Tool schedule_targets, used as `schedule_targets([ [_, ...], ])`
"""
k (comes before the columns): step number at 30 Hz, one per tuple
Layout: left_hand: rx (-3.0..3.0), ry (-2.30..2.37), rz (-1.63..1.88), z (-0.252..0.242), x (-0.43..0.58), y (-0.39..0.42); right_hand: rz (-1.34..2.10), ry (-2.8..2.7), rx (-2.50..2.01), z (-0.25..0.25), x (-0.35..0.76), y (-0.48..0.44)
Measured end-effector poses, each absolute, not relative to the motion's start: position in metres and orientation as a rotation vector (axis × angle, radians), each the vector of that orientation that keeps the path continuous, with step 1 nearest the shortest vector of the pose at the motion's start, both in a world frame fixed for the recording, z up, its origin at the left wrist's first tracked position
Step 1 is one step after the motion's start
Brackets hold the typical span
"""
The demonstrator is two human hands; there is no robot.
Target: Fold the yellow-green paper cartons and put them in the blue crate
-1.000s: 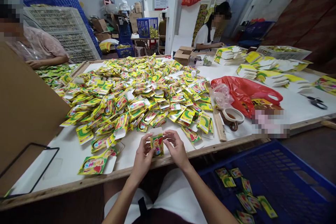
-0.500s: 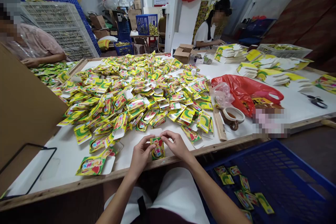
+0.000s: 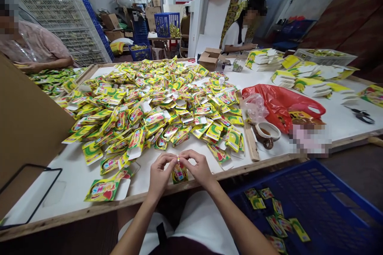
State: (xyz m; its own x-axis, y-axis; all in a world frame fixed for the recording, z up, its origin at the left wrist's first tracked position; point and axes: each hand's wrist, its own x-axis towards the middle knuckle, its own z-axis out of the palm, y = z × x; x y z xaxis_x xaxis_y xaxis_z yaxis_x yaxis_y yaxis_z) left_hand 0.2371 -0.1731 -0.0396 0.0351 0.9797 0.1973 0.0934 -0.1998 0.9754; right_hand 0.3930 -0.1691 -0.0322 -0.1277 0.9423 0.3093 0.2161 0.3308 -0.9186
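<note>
A small yellow-and-green printed box (image 3: 179, 173) stands at the table's front edge, gripped at its top end by both hands. My left hand (image 3: 161, 171) is closed on its left side, thumb and fingers pinched together. From the right, my right hand (image 3: 199, 167) pinches the same end, the two thumbs nearly meeting. The fingers cover the box's top flap. Just beyond lies a large heap of similar boxes (image 3: 155, 117), several with white flaps sticking out. A single box (image 3: 103, 190) with its white flap out lies left of my left hand.
A blue crate (image 3: 323, 191) with several boxes in it is low on the right. A wooden strip (image 3: 250, 141), a brown cup (image 3: 266, 141) and a red plastic bag (image 3: 278, 101) are right of the heap. Brown cardboard (image 3: 30, 127) rises at left. Two people sit across the table.
Both hands have drawn together over the box's top end, thumbs now covering its upper part. The view has shifted slightly. The person at left has raised a hand somewhat.
</note>
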Motion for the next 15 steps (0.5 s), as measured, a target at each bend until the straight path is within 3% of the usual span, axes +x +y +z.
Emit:
schedule_targets([
  [15, 1.149, 1.208, 1.257, -0.0416, 0.2431, -0.1736, 0.949, -1.534, -1.227, -0.0259, 0.3842, -0.1630],
])
